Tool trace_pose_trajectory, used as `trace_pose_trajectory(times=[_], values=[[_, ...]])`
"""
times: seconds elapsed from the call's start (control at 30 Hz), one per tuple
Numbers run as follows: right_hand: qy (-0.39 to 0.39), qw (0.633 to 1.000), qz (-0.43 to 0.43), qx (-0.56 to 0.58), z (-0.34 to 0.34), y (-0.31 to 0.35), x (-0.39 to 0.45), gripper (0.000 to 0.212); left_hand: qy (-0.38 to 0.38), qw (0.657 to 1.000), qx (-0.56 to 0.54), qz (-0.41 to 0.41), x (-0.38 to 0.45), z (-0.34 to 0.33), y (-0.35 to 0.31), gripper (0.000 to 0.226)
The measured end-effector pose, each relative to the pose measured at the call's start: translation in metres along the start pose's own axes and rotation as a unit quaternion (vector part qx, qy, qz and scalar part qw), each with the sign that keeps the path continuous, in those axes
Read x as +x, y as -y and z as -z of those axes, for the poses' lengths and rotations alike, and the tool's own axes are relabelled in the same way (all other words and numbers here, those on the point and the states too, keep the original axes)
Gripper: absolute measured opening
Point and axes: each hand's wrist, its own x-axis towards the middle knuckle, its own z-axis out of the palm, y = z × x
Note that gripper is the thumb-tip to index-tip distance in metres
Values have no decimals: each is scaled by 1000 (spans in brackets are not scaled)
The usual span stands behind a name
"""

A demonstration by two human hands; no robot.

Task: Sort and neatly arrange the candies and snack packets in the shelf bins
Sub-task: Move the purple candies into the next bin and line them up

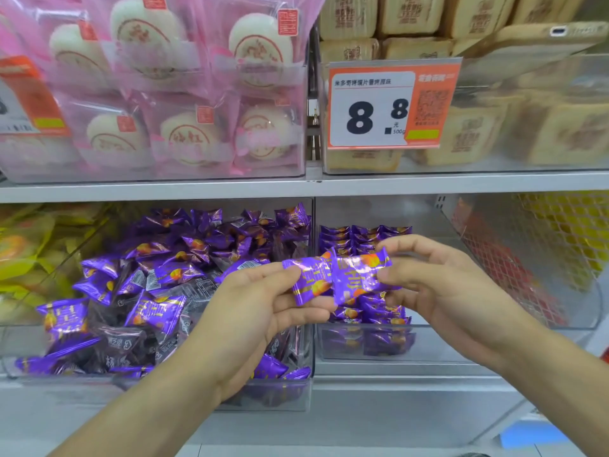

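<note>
Two purple packets (336,278) sit mid-frame, pinched between my hands — my left hand (260,311) grips the left one, my right hand (438,285) clamps the right one, fingers curled. Below them, right of centre, a clear bin (461,354) holds neat purple rows (362,239); lower left, another bin (296,390) holds a loose purple heap (164,278). Above, a price tag (392,103) reads 8.8.

Loose packets (138,291) in left bin (197,387); stacked packets (362,239) in right bin (461,354).
</note>
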Motion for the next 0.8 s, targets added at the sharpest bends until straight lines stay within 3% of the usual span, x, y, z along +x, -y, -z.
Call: trace_pose_trajectory(times=[0.2,0.3,0.4,0.53,0.6,0.7,0.8], values=[[66,995,42,-56,-1,6,-2,29,21,999,42,-15,2,2,3,26],[80,985,82,-126,-4,4,-5,61,35,993,107,-28,0,1,3,29],[52,986,97,-123,-8,3,-4,69,56,981,184,-39,-2,-1,4,37],[16,971,179,-160,-15,3,-5,61,99,965,238,-47,-5,-3,4,66],[8,956,231,-181,-18,2,-8,52,116,957,256,-68,-6,-2,6,59],[2,945,278,-171,-19,-2,-9,26,126,970,196,-76,-6,-3,10,47],[40,942,257,-212,-10,-1,-7,32,105,984,123,-76,-6,-6,10,42]])
